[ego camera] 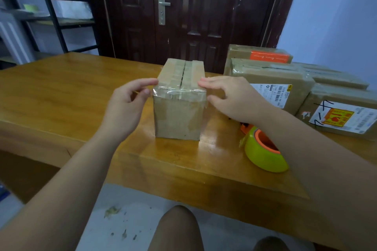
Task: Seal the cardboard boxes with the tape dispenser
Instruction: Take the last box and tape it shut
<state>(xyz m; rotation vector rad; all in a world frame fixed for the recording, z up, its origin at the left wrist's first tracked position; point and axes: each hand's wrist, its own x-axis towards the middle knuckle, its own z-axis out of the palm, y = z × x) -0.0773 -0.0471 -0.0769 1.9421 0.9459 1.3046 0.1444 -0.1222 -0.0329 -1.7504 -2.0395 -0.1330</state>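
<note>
Taped cardboard box (177, 116), middle of desk (61, 87).
My left hand (128, 104) and right hand (230, 98), fingers loose, fingertips touching its top edges, grip nothing; tape dispenser (263, 155) half hidden behind my right forearm; shipping labels (273, 93) unreadable.

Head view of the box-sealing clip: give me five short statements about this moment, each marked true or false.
1. The tape dispenser lies on the table, right of the small box, in neither hand. True.
2. The small box stands on the floor. False: it stands on the table.
3. The left hand and right hand touch opposite sides of the small box's top with fairly straight fingers. True.
4. The small box's top flaps stand wide open. False: they are folded shut, with clear tape over the near top edge.
5. The other boxes lie left of the small box. False: they lie to its right.
</note>
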